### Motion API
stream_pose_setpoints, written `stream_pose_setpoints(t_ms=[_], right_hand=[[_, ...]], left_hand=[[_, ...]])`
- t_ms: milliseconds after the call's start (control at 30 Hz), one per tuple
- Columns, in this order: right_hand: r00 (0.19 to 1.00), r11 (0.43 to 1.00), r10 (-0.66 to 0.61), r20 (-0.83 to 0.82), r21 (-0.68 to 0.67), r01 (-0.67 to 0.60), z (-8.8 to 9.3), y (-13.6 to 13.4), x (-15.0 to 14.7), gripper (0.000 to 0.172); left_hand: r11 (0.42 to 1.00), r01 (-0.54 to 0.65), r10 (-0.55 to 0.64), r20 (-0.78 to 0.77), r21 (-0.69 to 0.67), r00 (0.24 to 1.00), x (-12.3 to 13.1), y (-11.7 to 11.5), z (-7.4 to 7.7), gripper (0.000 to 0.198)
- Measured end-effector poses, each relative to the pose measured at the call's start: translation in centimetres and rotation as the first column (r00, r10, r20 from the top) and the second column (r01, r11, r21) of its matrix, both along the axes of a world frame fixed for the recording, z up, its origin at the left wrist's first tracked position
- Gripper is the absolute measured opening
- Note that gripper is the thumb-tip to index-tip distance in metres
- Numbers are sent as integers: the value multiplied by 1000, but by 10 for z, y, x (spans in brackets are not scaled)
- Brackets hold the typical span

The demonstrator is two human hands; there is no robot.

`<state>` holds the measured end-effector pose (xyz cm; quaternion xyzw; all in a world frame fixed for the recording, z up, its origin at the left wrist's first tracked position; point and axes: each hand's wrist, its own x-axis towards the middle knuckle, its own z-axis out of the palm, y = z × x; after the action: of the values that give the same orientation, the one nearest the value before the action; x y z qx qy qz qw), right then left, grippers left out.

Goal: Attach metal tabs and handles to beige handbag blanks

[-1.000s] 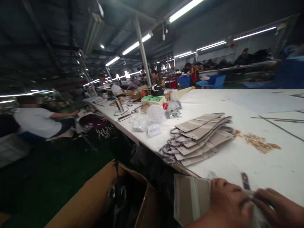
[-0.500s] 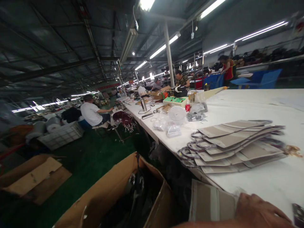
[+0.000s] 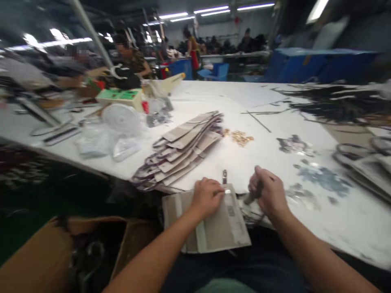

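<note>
My left hand (image 3: 207,196) presses with curled fingers on a flat beige paper bag (image 3: 210,228) that lies over the near edge of the white table (image 3: 275,101). My right hand (image 3: 269,192) is closed in a fist round a dark handle-like piece (image 3: 251,197) at the bag's right side. A small metal tag (image 3: 224,176) lies just beyond the left hand. A fanned stack of the same beige bags (image 3: 183,148) with cord handles sits further left on the table.
Gold bits (image 3: 241,137) and silvery bits (image 3: 320,177) lie scattered to the right. Plastic packets (image 3: 100,142), a white fan (image 3: 120,119) and a green box (image 3: 120,97) stand at the left. An open cardboard box (image 3: 45,256) sits on the floor. Other people work at the far end.
The view has swung right and down from the hall to the table. Both of my hands now show fully on the beige bag; before, only parts of them showed at the bottom edge.
</note>
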<state>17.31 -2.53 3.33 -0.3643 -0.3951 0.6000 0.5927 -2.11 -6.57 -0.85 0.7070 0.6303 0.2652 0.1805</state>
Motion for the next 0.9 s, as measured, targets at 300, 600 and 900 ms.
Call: stream_pose_setpoints(t_ms=[300, 600, 900], right_hand=[[966, 998, -68, -249, -31, 62, -1, 30, -24, 52], [994, 997, -44, -101, 51, 50, -13, 26, -35, 50], [836, 906, 113, 536, 290, -308, 1, 11, -60, 52]], left_hand=[[1000, 24, -24, 22, 12, 999, -1, 9, -8, 11], [999, 41, -40, 37, -11, 998, -5, 14, -15, 10], [991, 36, -37, -1, -130, 999, -12, 22, -3, 20]])
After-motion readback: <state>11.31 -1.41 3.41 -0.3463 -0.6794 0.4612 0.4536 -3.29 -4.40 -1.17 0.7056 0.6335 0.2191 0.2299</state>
